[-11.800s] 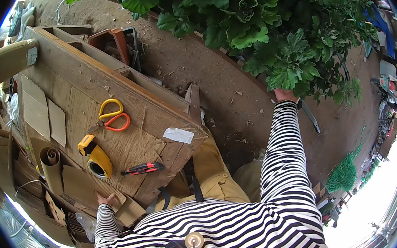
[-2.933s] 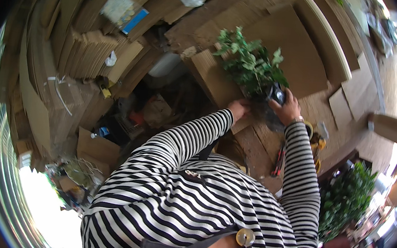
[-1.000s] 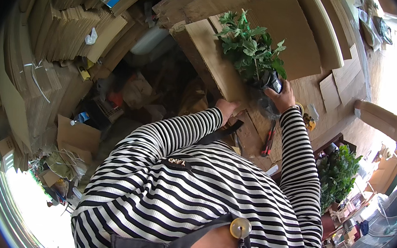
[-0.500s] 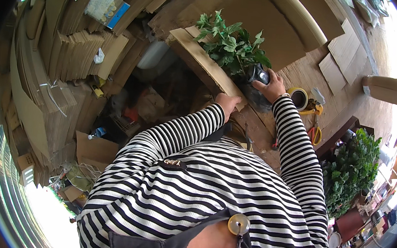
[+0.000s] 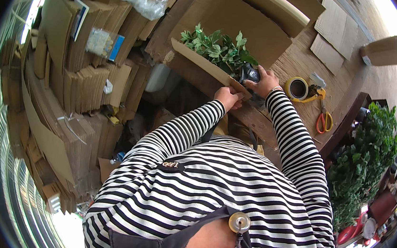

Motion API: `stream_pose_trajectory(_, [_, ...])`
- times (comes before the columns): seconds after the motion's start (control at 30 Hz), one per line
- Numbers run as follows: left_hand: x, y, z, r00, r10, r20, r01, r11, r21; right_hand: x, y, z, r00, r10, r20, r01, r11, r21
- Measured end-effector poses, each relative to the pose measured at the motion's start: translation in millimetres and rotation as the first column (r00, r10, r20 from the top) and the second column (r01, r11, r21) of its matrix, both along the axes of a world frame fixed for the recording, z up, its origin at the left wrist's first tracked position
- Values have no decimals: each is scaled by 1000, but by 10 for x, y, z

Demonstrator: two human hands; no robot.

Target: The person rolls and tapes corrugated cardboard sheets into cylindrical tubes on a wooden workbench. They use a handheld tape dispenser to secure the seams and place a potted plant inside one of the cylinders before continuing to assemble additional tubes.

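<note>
The leafy green plant [image 5: 215, 46] lies on its side on a large cardboard sheet [image 5: 246, 21], by the near edge of the bench [image 5: 288, 61], with its leaves toward the left and its dark pot [image 5: 248, 73] toward the right. The right hand [image 5: 265, 84] holds the pot, thumb and fingers closed around its side. The left hand [image 5: 229, 99] is at the bench's near edge, its fingers curled and pinching the end of the cardboard flap [image 5: 204, 60] that stands up in front of the leaves. The 2 hands are close together but apart.

To the right of the right hand, a yellow tape roll [image 5: 289, 84] sits on the bench, and scissors [image 5: 321, 129] with 1 red and 1 yellow handle lie near the bench's right edge. Toward the far edge are 2 flat cardboard pieces [image 5: 327, 54]. Beyond the right edge stand bushy green plants [image 5: 365, 154]; stacked cardboard [image 5: 84, 89] fills the left.
</note>
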State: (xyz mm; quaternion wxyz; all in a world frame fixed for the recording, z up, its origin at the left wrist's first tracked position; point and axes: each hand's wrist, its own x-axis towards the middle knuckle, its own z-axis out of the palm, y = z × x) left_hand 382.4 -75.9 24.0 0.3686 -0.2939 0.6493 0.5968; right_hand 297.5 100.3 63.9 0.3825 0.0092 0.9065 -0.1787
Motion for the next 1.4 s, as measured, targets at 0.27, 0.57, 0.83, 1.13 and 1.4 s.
stream_pose_trajectory(0.27, [-8,120,30,999,51,8,-50,995,-82,57,281,-249,996,80,-37,-84,988,-130])
stream_pose_trajectory(0.57, [-148,51,107,972,-200,-126,174,965,-195,-74,256,-220,999,3,39,3,987,-163])
stream_pose_trajectory(0.83, [-646,-99,327,80,-843,-532,173,537,-826,-260,333,-325,996,8,91,9,982,-187])
stream_pose_trajectory(1.13, [-863,-32,374,156,-900,-408,344,436,-832,-16,321,-110,997,-33,-71,21,986,-162])
stream_pose_trajectory(1.4, [-1192,-8,129,-54,-887,-458,431,393,-812,-301,493,-364,999,-18,-36,6,950,-314])
